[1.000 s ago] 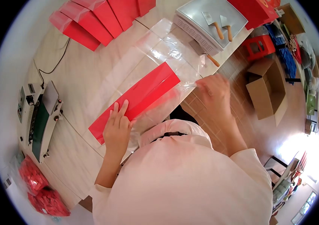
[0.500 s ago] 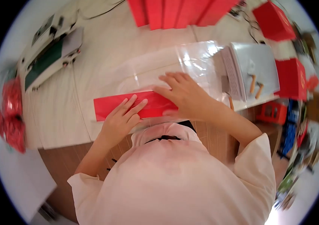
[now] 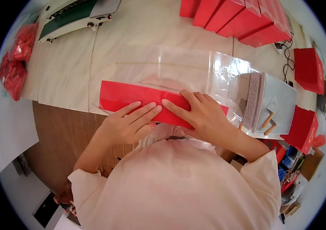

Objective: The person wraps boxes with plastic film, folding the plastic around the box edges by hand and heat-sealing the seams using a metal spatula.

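A long red box (image 3: 128, 95) with a glossy face lies near the front edge of the table, at the near side of a sheet of clear plastic film (image 3: 193, 63). My left hand (image 3: 126, 124) rests on its near side, fingers stretched out flat across the red face. Over the right part of the box is my right hand (image 3: 205, 115), thumb and fingers spread, the fingertips reaching its far edge. Both hands touch the box. Its underside is hidden.
Several red boxes (image 3: 234, 19) stand at the back right. Two scrapers with wooden handles (image 3: 268, 119) lie on a grey-topped device (image 3: 281, 96) to the right. A green and white machine (image 3: 69, 21) occupies the back left, beside bags of red items (image 3: 17, 61).
My view has shifted, so the table's contents appear displaced. My right hand has come down onto the red box, its thumb now near my left fingertips. More of the box's right end shows.
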Available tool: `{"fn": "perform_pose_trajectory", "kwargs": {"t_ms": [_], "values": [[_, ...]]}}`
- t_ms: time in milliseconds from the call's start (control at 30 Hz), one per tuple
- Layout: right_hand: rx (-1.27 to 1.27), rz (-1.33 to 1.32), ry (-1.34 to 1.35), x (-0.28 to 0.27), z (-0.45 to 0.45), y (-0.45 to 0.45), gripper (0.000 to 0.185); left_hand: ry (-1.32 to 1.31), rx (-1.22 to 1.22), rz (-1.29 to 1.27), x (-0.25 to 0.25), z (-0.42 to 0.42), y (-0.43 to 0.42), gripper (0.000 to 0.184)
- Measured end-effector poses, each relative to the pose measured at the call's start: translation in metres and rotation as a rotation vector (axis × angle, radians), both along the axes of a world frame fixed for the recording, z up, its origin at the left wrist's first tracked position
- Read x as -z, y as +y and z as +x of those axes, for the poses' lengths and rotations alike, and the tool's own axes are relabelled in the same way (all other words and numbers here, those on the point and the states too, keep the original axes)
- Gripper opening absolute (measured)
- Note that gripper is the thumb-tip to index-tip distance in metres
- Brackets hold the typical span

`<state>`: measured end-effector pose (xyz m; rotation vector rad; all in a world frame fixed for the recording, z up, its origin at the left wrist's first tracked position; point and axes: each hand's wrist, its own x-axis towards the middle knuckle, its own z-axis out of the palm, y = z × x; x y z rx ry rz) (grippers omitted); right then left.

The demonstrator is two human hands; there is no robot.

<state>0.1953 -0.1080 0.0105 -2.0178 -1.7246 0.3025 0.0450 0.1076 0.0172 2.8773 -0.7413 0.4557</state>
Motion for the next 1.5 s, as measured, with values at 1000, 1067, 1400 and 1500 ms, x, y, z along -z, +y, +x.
{"fn": "perform_pose_trajectory", "kwargs": {"t_ms": [1000,1067,1400,1500], "values": [[0.737,0.239,0.008,0.014,-0.136,-0.073,0.054,0.096,-0.034,-0.224,0.025,0.003,0.004,0.018],[0.656,0.160,0.005,0.028,-0.139,-0.078,0.065,0.076,0.003,-0.219,0.029,0.005,0.007,0.021],[0.545,0.490,0.129,0.053,-0.141,-0.003,0.053,0.111,-0.028,-0.228,0.021,0.003,0.000,0.019],[0.583,0.631,0.142,0.032,-0.132,0.028,0.053,0.056,0.069,-0.226,0.024,0.017,0.002,0.017]]}}
